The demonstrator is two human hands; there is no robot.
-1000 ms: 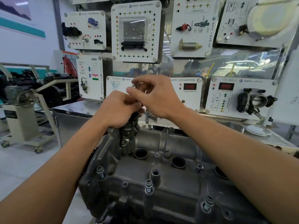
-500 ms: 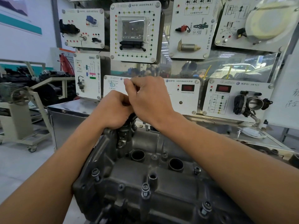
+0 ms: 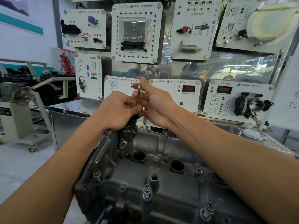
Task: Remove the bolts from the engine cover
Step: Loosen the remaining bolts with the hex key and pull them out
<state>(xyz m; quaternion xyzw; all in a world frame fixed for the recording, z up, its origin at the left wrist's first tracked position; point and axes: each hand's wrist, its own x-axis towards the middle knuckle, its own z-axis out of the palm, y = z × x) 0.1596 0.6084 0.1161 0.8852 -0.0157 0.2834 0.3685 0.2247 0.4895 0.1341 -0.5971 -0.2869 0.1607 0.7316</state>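
Engine cover (image 3: 178, 193): grey, bolts (image 3: 146, 191) seated along near edge. Left hand (image 3: 119, 110): fingers curled round upright slim metal tool (image 3: 138, 92). Right hand (image 3: 156, 104): fingers straight, touching tool.

Engine cover (image 3: 132, 175) front; wrench (image 3: 138, 94) above far end; panels (image 3: 136, 33) behind; stand (image 3: 17, 120) left.

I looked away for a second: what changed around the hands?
The right hand opened: its fingers, curled over the left hand before, are now straight, baring a thin upright tool. The left hand stayed gripping at the tool's base on the cover; the bolts there are unchanged.
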